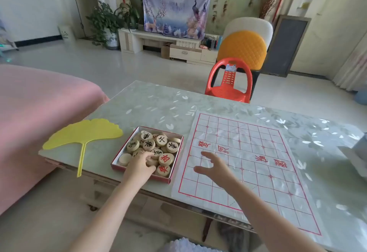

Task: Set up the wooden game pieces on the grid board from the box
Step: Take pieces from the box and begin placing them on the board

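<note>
Table (155,104): left hand (139,165) fingers curled round piece (152,162) in box (160,131); right hand (213,165) spread above board (248,172). Best lifted singly.

Just one head cam, wide-angle, aimed forward and down, close above the left hand (139,165) and right hand (213,167), tabletop (151,102) under and beyond them.

left hand (139,167) fingers (149,155) partly hidden among pieces (161,140); grasp unclear

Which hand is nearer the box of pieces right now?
Left. The left hand is inside the box, touching the wooden pieces; the right hand is open over the grid board's left side, right of the box.
</note>
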